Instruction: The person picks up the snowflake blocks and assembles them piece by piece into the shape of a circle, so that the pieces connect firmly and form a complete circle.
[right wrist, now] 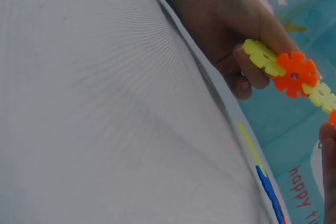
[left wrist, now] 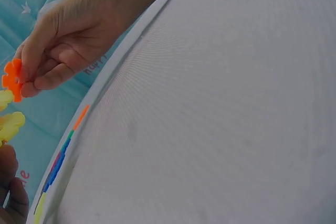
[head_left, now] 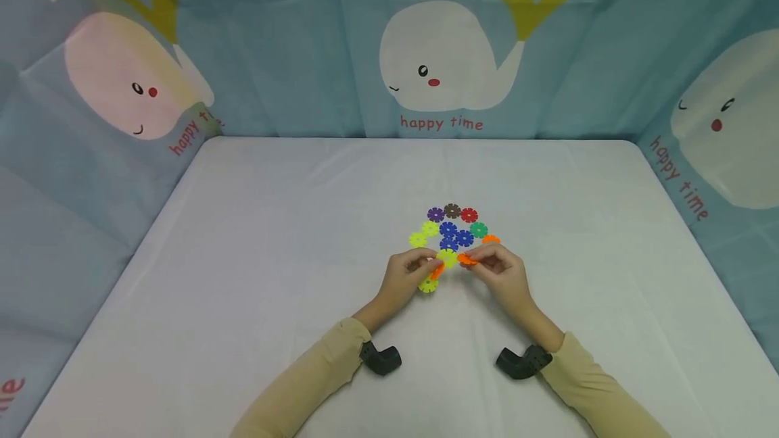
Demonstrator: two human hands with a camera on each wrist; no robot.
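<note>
My left hand (head_left: 406,278) pinches a short chain of notched plastic snowflake discs, a yellow disc (right wrist: 263,57), an orange disc (right wrist: 295,75) and another yellow disc (head_left: 447,258), slotted edge to edge. Close beside the chain's far end, my right hand (head_left: 502,278) pinches a separate-coloured piece, an orange snowflake disc (head_left: 466,259), between thumb and fingertips. That orange disc faces the yellow end disc, its edge right at it in the left wrist view. Both hands are raised over the near side of a group of loose discs on the table.
Beyond my hands lie a purple disc (head_left: 435,215), a brown disc (head_left: 452,211), a red disc (head_left: 469,215), a green disc (head_left: 479,230), several blue discs (head_left: 464,238), two yellow discs (head_left: 418,240) and an orange disc (head_left: 490,240). A whale-print curtain (head_left: 341,73) borders the white table (head_left: 274,222).
</note>
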